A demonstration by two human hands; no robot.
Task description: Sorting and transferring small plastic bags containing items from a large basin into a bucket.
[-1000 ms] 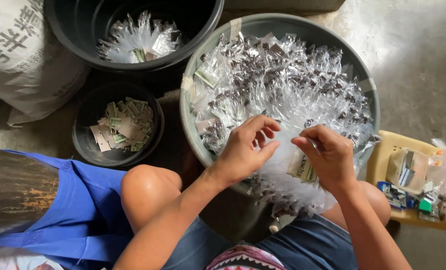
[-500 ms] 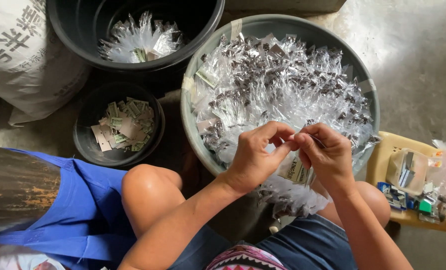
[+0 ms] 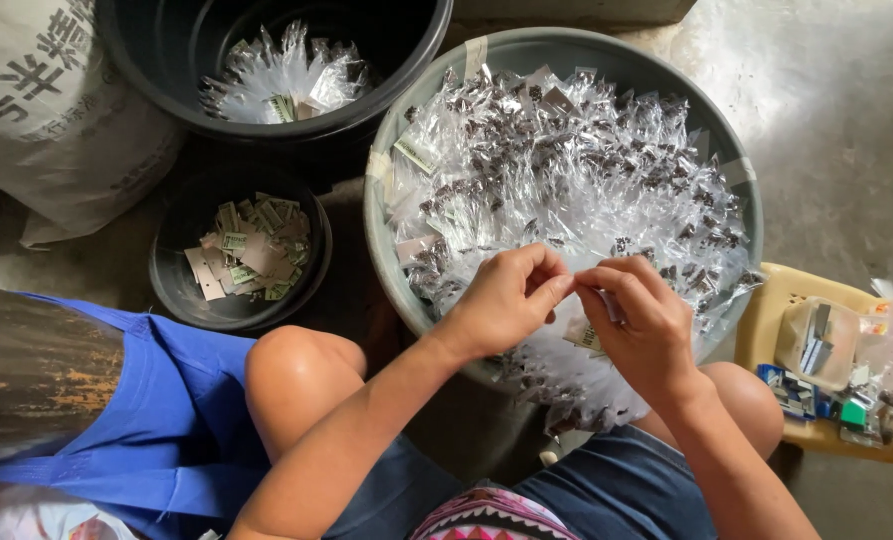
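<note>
Both hands meet over the near rim of a wide grey tub (image 3: 386, 215) heaped with small clear packets (image 3: 576, 170) that hold dark bits. The left hand (image 3: 506, 300) is curled, its thumb and first fingers pinched together at the tips, and the right hand (image 3: 641, 320) is curled the same way, fingertips pressed toward the left ones. Between them they grip a small clear packet (image 3: 578, 300) (most of it is hidden by the fingers, so its contents cannot be made out). This packet sits just above the pile at the tub's near edge, over the person's lap, with more packets spilling over the rim below the hands.

To the left of the tub stands a small black bowl (image 3: 171, 290) filled with little paper slips (image 3: 251, 250), pale and green. Above it is a large black bucket (image 3: 146, 60) with a few clear packets lying at the bottom. A white sack (image 3: 36, 130) leans at the far left. A blue cloth (image 3: 166, 420) lies beside the person's left knee. At the right, a yellow stool (image 3: 766, 320) carries a clear plastic box (image 3: 816, 340) and some small coloured odds and ends.
</note>
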